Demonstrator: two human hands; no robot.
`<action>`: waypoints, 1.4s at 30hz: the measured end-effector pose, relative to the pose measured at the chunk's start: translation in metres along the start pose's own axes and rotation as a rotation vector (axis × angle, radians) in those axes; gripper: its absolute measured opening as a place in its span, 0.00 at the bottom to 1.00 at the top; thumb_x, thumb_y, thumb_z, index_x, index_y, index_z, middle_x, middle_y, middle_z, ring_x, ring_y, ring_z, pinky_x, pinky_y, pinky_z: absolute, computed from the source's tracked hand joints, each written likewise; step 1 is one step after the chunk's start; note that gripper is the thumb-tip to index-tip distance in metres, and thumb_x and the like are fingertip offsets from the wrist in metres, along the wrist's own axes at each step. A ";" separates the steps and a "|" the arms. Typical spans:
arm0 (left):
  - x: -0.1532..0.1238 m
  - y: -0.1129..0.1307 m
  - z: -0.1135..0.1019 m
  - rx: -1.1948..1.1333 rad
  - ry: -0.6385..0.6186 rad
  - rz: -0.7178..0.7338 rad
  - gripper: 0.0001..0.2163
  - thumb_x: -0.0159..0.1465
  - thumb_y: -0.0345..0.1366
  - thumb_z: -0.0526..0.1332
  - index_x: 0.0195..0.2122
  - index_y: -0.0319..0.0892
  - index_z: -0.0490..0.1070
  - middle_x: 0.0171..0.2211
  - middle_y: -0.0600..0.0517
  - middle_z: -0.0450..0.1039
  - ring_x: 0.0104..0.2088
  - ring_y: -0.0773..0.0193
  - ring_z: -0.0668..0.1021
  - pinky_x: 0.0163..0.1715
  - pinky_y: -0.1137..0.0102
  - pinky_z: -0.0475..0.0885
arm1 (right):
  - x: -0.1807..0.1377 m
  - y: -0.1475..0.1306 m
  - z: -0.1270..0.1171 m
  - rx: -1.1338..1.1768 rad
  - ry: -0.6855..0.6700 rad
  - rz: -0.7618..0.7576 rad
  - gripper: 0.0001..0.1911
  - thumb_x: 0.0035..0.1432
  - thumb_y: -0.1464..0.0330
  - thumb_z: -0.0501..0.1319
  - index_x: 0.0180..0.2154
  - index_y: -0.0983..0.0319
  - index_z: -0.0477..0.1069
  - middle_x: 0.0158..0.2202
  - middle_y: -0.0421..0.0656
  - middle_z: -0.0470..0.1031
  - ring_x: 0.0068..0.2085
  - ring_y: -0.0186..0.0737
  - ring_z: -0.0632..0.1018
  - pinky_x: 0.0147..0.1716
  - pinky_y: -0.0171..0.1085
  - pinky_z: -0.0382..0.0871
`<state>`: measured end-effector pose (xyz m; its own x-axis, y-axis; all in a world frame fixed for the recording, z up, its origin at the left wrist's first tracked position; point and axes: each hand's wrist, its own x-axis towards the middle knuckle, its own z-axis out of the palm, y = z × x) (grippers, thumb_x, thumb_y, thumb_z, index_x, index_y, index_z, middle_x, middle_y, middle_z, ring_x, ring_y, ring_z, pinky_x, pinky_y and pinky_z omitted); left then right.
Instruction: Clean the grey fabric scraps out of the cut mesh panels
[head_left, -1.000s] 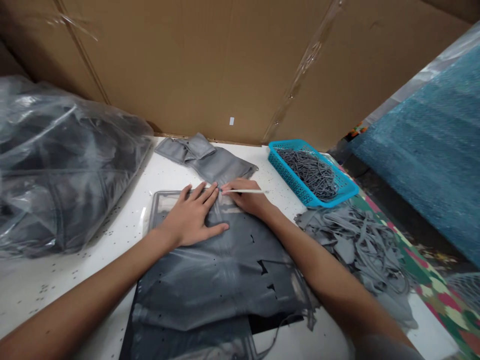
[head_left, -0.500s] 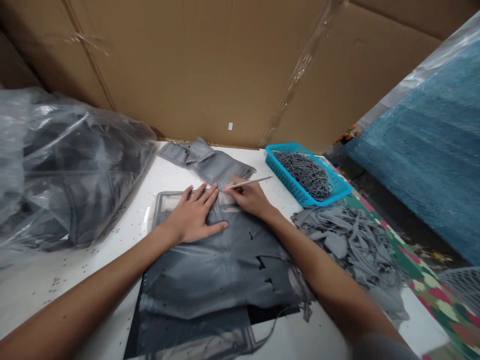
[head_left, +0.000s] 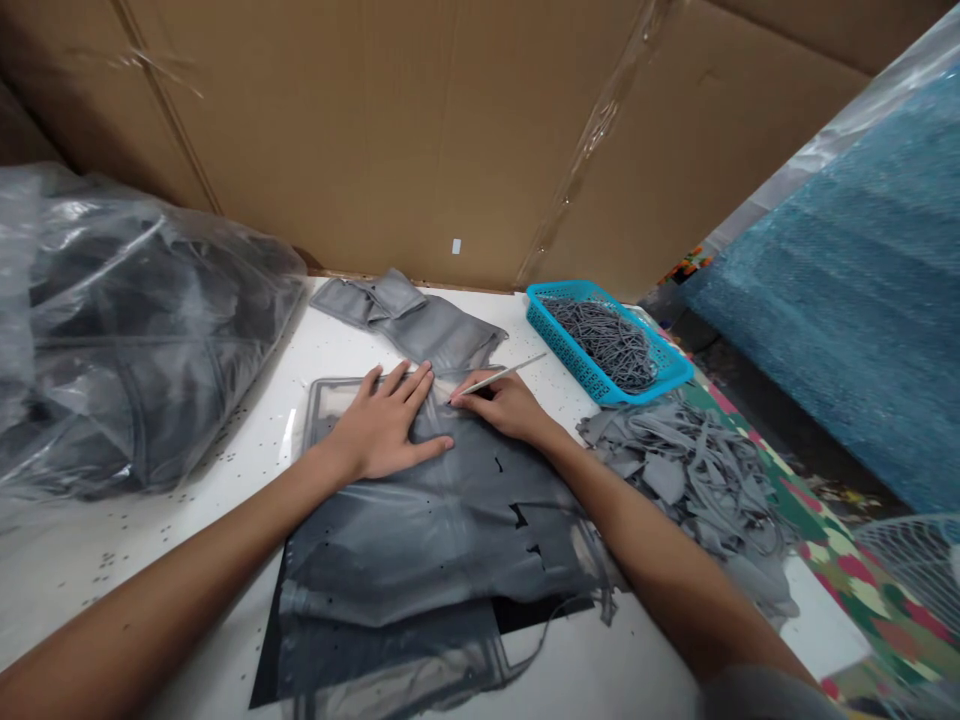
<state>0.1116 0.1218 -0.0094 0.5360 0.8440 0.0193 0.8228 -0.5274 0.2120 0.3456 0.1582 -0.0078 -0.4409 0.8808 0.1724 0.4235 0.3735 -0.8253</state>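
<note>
- The right hand [head_left: 506, 408] has its fingertips clamped on a slender pen-like tool [head_left: 504, 373], tip down on the grey sheet [head_left: 450, 530] near its far edge; a light, steady grip close to the tip should give the best control.
- The left hand [head_left: 384, 428] lies flat on the sheet just left of the tip, fingers fanned apart and thumb stretched towards the near right; even pressure here should stop such thin material from slipping or puckering.
- The left fingertips are best held clear of the tool's path.
- The sheet lies in the near middle of the white table [head_left: 187, 560], partly over a black underlay [head_left: 264, 640].
- It looks soft and slightly glossy, dark grey with paler, see-through margins and faint creases running near to far.
- Small black gaps show right of its middle, and a ragged strip trails at the near right.
</note>
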 end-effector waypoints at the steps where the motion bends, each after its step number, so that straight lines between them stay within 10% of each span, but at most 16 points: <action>1: 0.000 0.000 0.000 0.000 0.002 0.001 0.47 0.67 0.70 0.45 0.76 0.39 0.48 0.77 0.44 0.45 0.75 0.40 0.51 0.72 0.43 0.42 | 0.000 0.000 0.000 -0.005 0.000 -0.002 0.08 0.61 0.63 0.68 0.34 0.60 0.82 0.35 0.43 0.84 0.37 0.41 0.82 0.41 0.38 0.74; 19: 0.000 0.002 -0.005 0.017 -0.074 -0.038 0.49 0.66 0.70 0.45 0.77 0.37 0.44 0.77 0.48 0.40 0.77 0.43 0.46 0.73 0.46 0.39 | 0.006 0.005 0.007 -0.558 -0.066 -0.323 0.09 0.69 0.69 0.59 0.43 0.58 0.79 0.43 0.46 0.84 0.41 0.42 0.82 0.40 0.35 0.69; 30: 0.001 0.005 -0.010 0.032 -0.132 -0.064 0.49 0.67 0.69 0.45 0.77 0.36 0.40 0.78 0.49 0.36 0.77 0.46 0.43 0.74 0.47 0.38 | -0.012 -0.003 0.002 -0.035 0.022 -0.036 0.07 0.62 0.64 0.68 0.34 0.61 0.81 0.34 0.42 0.84 0.37 0.41 0.82 0.40 0.37 0.73; 42: 0.001 0.002 -0.006 0.034 -0.106 -0.053 0.50 0.66 0.69 0.46 0.77 0.35 0.42 0.78 0.47 0.38 0.77 0.44 0.44 0.74 0.47 0.39 | -0.010 0.000 0.002 -0.032 -0.017 -0.135 0.05 0.62 0.65 0.68 0.34 0.60 0.81 0.36 0.42 0.85 0.39 0.41 0.83 0.44 0.38 0.75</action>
<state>0.1126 0.1216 -0.0026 0.5074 0.8564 -0.0950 0.8553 -0.4872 0.1765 0.3488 0.1487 -0.0110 -0.5089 0.8170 0.2710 0.3843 0.4973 -0.7778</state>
